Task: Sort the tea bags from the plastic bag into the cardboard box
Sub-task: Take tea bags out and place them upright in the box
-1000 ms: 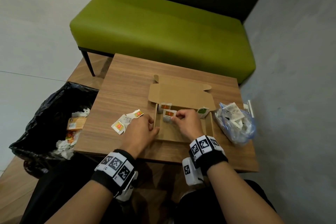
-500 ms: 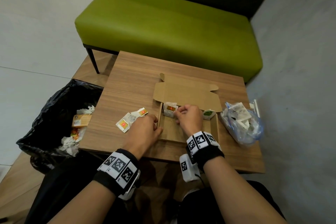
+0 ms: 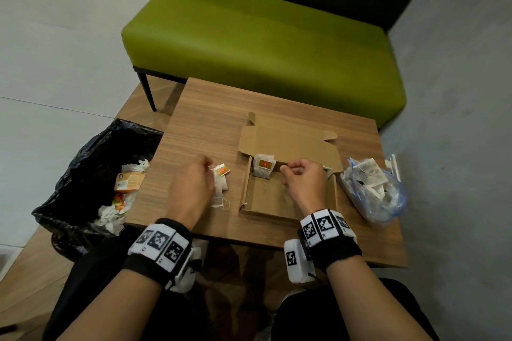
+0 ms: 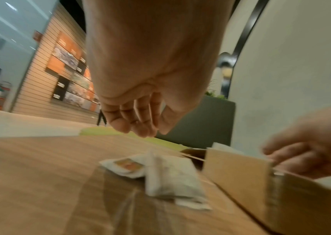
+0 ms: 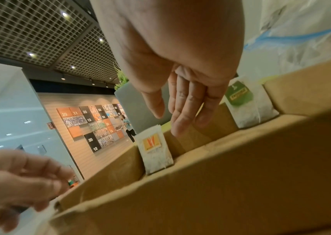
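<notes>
The open cardboard box [image 3: 277, 199] lies on the wooden table [image 3: 207, 124]. An orange-tagged tea bag [image 3: 263, 166] [image 5: 154, 152] stands in its back left corner. A green-tagged tea bag [image 5: 247, 105] stands at the back right. My right hand [image 3: 291, 171] [image 5: 170, 120] hovers inside the box between them, fingers straight and holding nothing. My left hand [image 3: 206, 171] [image 4: 148, 128] hangs loosely curled and empty over loose tea bags [image 3: 221, 183] [image 4: 166, 174] on the table, left of the box. The plastic bag [image 3: 371, 188] with more tea bags lies to the right of the box.
A black-lined bin [image 3: 91, 174] with wrappers and paper stands at the table's left edge. A green bench [image 3: 263, 44] runs behind the table. A grey wall [image 3: 457, 119] is close on the right. The box lid [image 3: 288, 144] lies open toward the bench.
My right hand let go of the orange-tagged tea bag, which now stands in the back left corner. My left hand moved left from the box wall to over the loose tea bags.
</notes>
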Demonstrator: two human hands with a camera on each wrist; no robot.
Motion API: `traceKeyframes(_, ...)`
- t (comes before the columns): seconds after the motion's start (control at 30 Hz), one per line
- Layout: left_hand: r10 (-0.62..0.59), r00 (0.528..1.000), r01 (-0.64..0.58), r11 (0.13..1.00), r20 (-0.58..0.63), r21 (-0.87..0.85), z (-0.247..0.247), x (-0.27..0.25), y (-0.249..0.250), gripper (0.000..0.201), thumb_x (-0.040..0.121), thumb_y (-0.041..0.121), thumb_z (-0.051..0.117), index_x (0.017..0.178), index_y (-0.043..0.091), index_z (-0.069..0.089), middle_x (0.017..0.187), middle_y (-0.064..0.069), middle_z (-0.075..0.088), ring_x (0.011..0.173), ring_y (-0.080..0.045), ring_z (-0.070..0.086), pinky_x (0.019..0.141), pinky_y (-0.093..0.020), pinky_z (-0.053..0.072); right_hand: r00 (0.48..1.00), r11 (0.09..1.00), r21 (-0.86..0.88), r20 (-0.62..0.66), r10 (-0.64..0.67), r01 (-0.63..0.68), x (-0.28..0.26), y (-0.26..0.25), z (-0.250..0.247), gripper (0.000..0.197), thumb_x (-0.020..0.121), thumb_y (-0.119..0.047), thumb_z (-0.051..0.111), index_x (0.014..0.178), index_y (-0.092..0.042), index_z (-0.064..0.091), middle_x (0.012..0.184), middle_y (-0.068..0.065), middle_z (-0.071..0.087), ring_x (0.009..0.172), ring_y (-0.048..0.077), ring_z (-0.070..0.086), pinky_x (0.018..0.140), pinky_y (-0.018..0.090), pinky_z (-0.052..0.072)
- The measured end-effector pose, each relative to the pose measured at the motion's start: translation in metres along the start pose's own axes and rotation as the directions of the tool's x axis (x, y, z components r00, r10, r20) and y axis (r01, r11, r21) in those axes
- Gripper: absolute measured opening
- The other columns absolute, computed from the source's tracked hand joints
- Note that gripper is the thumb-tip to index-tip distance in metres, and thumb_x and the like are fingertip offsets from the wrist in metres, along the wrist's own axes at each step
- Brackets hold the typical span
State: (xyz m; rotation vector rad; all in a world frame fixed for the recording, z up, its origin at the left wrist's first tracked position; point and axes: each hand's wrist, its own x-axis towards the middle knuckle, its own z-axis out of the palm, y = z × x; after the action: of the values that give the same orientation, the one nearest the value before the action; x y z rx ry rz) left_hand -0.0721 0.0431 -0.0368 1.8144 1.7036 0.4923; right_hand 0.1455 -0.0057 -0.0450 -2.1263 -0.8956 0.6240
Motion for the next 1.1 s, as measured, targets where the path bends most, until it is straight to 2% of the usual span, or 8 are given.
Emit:
traceKeyframes(0.1,-0.093,0.996,0.092,0.993,0.002,0.077,-0.009,0.017,-0.026,0.039,0.093,0.021,0.062,0.129,0.009,0.055,0.122,-0.014,0.064,0.112,-0.031,0.059,0.093,-0.044,0.048,0.999,0.999,-0.013,-0.012,-0.044,0.044,-0.009,-0.002,-0.012,0.010,0.088,-0.031,0.072,0.093,-0.023,0.069,0.085,-0.003,0.074,0.078,0.012,0.072,0.076,0.041,0.062)
traceKeyframes(0.33,-0.073,0.990,0.057,0.990,0.119,0.132,0.002,0.008,-0.039,0.044,0.091,0.040,0.064,0.127,0.015,0.054,0.125,-0.010,0.051,0.113,-0.032,0.055,0.094,-0.049,0.047,0.995,0.995,0.011,-0.042,-0.095,0.095,-0.032,-0.006,-0.018,0.015,0.090,-0.033,0.069,0.096,-0.020,0.071,0.083,-0.006,0.072,0.078,0.010,0.070,0.075,0.039,0.061)
traceKeyframes(0.43,0.084,0.996,-0.086,0.995,0.039,0.055,-0.002,-0.004,-0.034,0.046,0.090,0.036,0.066,0.130,0.020,0.048,0.126,-0.006,0.049,0.116,-0.027,0.053,0.091,-0.047,0.048,0.993,0.993,0.014,-0.023,-0.118,0.118,-0.043,-0.008,-0.016,0.017,0.091,-0.032,0.067,0.100,-0.019,0.072,0.082,-0.008,0.071,0.078,0.005,0.068,0.074,0.034,0.061)
traceKeyframes(0.53,0.255,0.946,-0.298,0.927,0.202,0.226,-0.001,-0.019,-0.022,0.049,0.085,0.049,0.068,0.126,0.027,0.052,0.123,0.003,0.051,0.115,-0.020,0.052,0.093,-0.042,0.046,0.992,0.992,0.014,-0.006,-0.125,0.125,-0.052,-0.011,-0.016,0.014,0.092,-0.031,0.066,0.100,-0.020,0.072,0.082,-0.010,0.070,0.077,0.002,0.066,0.073,0.030,0.061)
traceKeyframes(0.7,0.294,0.889,-0.441,0.758,0.351,0.481,0.010,-0.035,-0.021,0.057,0.079,0.061,0.065,0.127,0.032,0.055,0.127,0.006,0.054,0.123,-0.017,0.047,0.100,-0.039,0.039,0.986,0.986,0.039,0.034,-0.161,0.159,-0.069,-0.013,-0.012,0.016,0.092,-0.029,0.066,0.101,-0.018,0.073,0.082,-0.009,0.070,0.076,0.003,0.066,0.072,0.028,0.060)
traceKeyframes(0.87,0.349,0.901,-0.434,0.742,0.258,0.511,0.011,-0.040,-0.030,0.009,0.086,0.035,0.064,0.090,0.028,0.067,0.094,0.006,0.072,0.092,-0.019,0.063,0.081,-0.036,0.045,0.982,0.983,0.011,0.059,-0.182,0.182,-0.079,-0.016,-0.014,0.016,0.093,-0.027,0.065,0.104,-0.019,0.073,0.083,-0.014,0.068,0.076,-0.001,0.065,0.068,0.014,0.054)
traceKeyframes(0.93,0.344,0.909,-0.417,0.755,0.235,0.506,0.010,-0.038,-0.032,0.009,0.086,0.030,0.063,0.078,0.026,0.066,0.083,0.006,0.071,0.082,-0.020,0.064,0.074,-0.035,0.046,0.980,0.982,0.002,0.075,-0.186,0.186,-0.082,-0.018,-0.013,0.015,0.093,-0.027,0.065,0.104,-0.020,0.073,0.081,-0.016,0.067,0.075,-0.001,0.065,0.069,0.017,0.056)
traceKeyframes(1.1,0.306,0.933,-0.361,0.805,0.192,0.471,0.005,-0.034,-0.032,0.014,0.090,0.033,0.062,0.083,0.024,0.070,0.079,0.001,0.070,0.078,-0.022,0.066,0.073,-0.035,0.046,0.969,0.973,-0.006,0.095,-0.228,0.229,-0.086,-0.025,-0.010,0.014,0.093,-0.027,0.065,0.102,-0.020,0.073,0.080,-0.015,0.068,0.073,-0.002,0.064,0.069,0.022,0.058)
